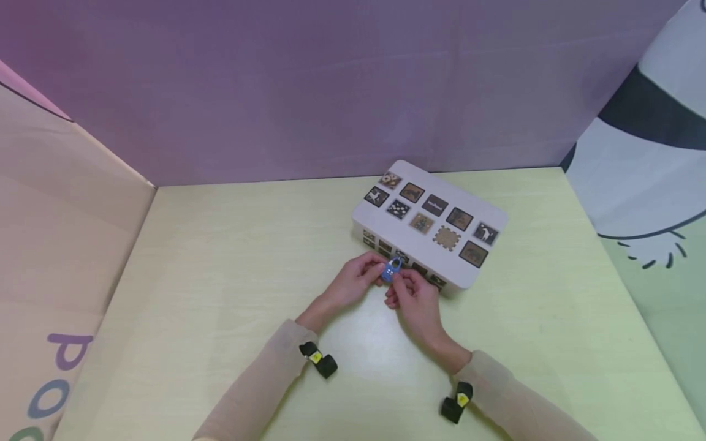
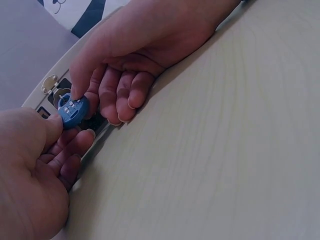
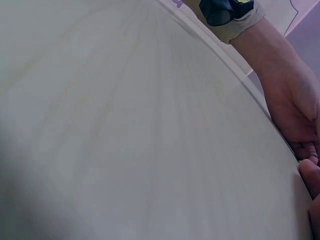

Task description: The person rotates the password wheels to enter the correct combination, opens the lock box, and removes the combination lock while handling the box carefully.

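A small blue combination padlock [image 1: 391,270] is at the front side of a white box [image 1: 469,205] printed with square pictures. My left hand [image 1: 353,280] pinches the padlock's left side between thumb and fingers. From the right, my right hand [image 1: 421,306] pinches its other side, thumb on the body by the dials. In the left wrist view, the padlock [image 2: 74,112] shows its number dials, and its shackle is right at the box's metal latch [image 2: 50,84]. The right wrist view catches my left hand [image 3: 295,95] at its edge; the padlock is out of that view.
The box rests at an angle on a pale wooden table [image 1: 220,257], toward its back edge. A purple backdrop [image 1: 276,92] rises behind the table, with printed panels [image 1: 49,214] at the left and right. Black straps [image 1: 320,360] with cameras circle both sleeves.
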A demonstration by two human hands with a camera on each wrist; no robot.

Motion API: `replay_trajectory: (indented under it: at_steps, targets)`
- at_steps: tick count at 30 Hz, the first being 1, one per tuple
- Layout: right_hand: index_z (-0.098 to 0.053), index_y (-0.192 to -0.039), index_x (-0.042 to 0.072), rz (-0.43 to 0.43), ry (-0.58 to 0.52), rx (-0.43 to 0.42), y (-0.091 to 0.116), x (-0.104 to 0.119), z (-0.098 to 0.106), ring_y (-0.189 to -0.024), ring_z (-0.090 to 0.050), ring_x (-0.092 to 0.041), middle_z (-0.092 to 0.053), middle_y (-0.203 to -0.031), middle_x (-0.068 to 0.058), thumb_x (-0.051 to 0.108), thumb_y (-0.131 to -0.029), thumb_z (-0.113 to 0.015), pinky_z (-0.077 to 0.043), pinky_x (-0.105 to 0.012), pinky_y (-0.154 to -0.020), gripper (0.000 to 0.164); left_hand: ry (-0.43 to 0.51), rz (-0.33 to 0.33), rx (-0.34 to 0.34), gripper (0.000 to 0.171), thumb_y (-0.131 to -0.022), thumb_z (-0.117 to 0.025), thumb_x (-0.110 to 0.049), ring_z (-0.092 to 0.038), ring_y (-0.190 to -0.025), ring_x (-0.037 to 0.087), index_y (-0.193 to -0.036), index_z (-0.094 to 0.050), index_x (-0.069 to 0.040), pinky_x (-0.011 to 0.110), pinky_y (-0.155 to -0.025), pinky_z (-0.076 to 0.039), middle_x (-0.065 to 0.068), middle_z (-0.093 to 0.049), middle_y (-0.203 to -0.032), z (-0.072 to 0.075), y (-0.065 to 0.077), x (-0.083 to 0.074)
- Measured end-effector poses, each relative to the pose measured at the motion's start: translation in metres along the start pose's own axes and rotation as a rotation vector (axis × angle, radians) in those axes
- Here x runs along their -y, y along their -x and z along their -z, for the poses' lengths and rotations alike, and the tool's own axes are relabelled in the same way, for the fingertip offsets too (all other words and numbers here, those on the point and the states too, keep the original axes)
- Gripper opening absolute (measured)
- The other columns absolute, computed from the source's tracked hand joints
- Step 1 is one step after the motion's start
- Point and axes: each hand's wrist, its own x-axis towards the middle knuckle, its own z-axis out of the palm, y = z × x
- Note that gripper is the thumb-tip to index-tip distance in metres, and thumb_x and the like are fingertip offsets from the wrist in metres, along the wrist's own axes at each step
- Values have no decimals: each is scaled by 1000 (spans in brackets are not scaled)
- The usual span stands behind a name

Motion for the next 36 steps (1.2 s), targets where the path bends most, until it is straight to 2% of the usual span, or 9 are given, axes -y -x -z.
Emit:
replay_trajectory:
  at_steps: [12,36]
  targets:
    - [-66,-110,-5,36,13,-14,1,-1,0,-64,-68,-18,-68,-83,-20,13,-109,-50,-63,-33,-61,24,9,3,4,21,-109,-52,-19,-66,-94,17,-121,-64,-8,36,-92,-56,5,-70,-101,0,0,1]
    - [-65,-109,-6,45,1,-17,0,-2,0,-63,-68,-16,-68,-82,-21,12,-108,-53,-63,-32,-60,22,-3,-14,-9,24,-109,-49,-15,-65,-91,17,-124,-65,-6,36,-92,-56,8,-70,-99,-1,-1,1]
